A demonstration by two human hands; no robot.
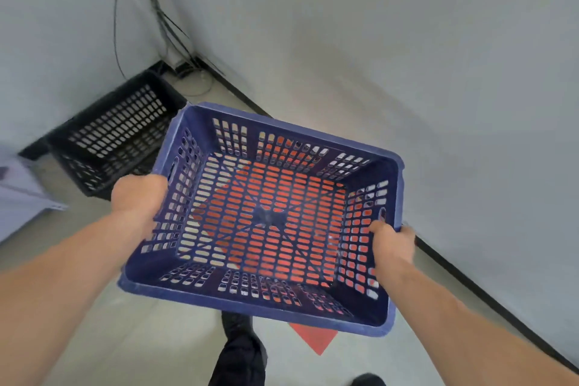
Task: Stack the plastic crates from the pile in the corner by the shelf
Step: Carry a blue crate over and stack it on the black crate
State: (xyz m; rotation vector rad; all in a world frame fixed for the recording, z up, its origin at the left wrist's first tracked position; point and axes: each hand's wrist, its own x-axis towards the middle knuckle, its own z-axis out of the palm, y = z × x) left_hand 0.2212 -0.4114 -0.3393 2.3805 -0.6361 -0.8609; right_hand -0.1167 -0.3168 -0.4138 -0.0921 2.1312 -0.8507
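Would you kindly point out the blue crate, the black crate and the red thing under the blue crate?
blue crate [313, 135]: head view, far rim.
black crate [119, 125] : head view, slotted side wall.
red thing [316, 340]: head view, corner showing below the blue crate; what it is, I cannot tell.

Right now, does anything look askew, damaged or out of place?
The black crate lies tipped on its side by the wall. The blue crate, held by both hands (left, right), looks intact.

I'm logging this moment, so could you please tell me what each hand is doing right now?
Left hand: closed on the left wall of the blue crate.
Right hand: closed on the blue crate's right rim.
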